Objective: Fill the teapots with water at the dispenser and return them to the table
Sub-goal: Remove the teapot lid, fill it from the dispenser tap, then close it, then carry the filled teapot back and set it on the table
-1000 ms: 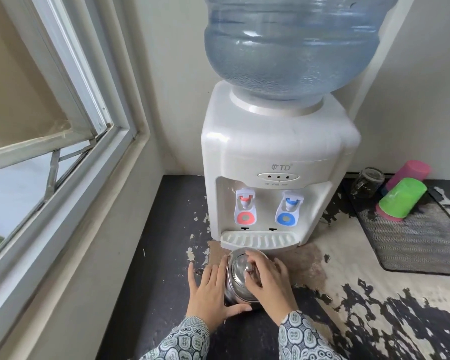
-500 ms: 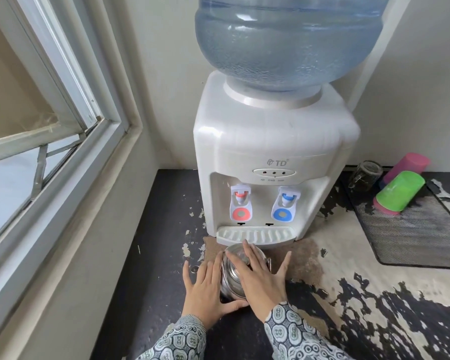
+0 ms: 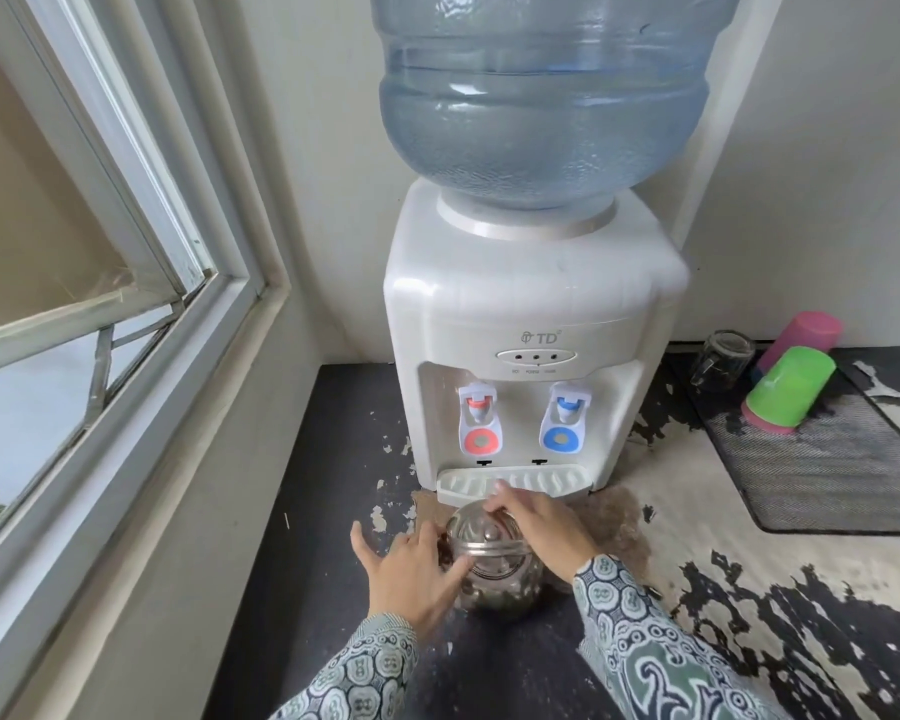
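The steel teapot (image 3: 492, 561) sits on the worn dark surface (image 3: 333, 485), just in front of the dispenser (image 3: 531, 324) and below its drip tray (image 3: 513, 480), at about 6 o'clock from the red tap (image 3: 479, 413). The left hand (image 3: 411, 574) rests against the pot's side at 9 o'clock, fingers spread and straight, its grip apart. The right hand (image 3: 541, 522) lies over the lid from 3 o'clock; fingertips curl at the far rim, but whether that grip is clamped on the lid I cannot tell. At 2 o'clock, well apart, a green cup (image 3: 791, 387), pink cup (image 3: 801, 335) and glass (image 3: 723, 358) lie on a mesh mat (image 3: 827, 475).
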A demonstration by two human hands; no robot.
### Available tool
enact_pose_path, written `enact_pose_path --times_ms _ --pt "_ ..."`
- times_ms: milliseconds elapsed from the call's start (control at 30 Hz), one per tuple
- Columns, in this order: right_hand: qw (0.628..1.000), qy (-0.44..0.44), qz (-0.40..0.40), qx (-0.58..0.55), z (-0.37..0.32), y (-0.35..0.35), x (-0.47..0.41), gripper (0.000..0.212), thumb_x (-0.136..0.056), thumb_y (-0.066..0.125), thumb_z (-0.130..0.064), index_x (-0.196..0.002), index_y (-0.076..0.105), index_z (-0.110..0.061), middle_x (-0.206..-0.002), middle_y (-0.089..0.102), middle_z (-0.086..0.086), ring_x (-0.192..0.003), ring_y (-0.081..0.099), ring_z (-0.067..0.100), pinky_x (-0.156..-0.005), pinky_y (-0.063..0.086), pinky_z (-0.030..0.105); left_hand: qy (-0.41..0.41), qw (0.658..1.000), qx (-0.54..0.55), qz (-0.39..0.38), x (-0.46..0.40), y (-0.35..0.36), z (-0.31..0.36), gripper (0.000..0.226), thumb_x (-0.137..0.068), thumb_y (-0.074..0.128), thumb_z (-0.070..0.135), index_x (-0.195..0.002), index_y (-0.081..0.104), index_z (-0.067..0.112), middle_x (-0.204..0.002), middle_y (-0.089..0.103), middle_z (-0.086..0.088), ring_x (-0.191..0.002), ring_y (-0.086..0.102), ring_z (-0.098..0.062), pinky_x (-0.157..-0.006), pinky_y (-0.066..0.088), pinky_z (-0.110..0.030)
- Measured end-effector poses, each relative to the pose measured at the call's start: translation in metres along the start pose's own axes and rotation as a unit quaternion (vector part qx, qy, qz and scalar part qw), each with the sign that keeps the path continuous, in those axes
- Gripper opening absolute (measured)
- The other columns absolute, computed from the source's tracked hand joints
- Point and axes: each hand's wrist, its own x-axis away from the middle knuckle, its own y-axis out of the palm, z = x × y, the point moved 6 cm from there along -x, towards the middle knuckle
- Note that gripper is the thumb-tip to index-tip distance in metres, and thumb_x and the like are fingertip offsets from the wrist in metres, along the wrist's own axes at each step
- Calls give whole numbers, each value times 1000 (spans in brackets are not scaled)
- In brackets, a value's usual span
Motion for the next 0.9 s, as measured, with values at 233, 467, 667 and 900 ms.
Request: enact_pose_path --times_ms 233,467,667,900 --pt "983 34 26 -176 14 5 11 61 -88 18 -58 -97 68 -24 -106 67 -5 -100 57 8 -93 36 26 -28 996 65 -59 -14 -15 0 67 -88 14 68 -103 58 21 -93 71 4 -108 61 -16 -102 -23 -63" --pt "976 -35 75 -201 29 12 28 22 -89 44 -40 -102 59 -32 -105 67 -9 -104 58 -2 -90 42 11 58 982 151 -94 -13 -12 -5 73 -76 33 78 -131 43 32 -132 52 13 -133 34 -8 -106 -21 -58" --pt "967 -60 160 -190 32 12 29 13 -84 60 -29 -82 65 -17 -79 70 3 -79 66 14 -76 53 33 173 911 365 -81 0 -40 24 4 -90 52 21 -87 54 19 -83 59 4 -80 53 -10 -75 40 -14" --pt "974 -44 166 -149 20 3 63 44 -80 68 -23 -51 36 -25 -46 37 -9 -45 34 1 -49 29 17 157 914 351 -128 4 -50 37 53 -97 23 49 -65 46 15 -73 56 -4 -71 50 -18 -76 41 -27"
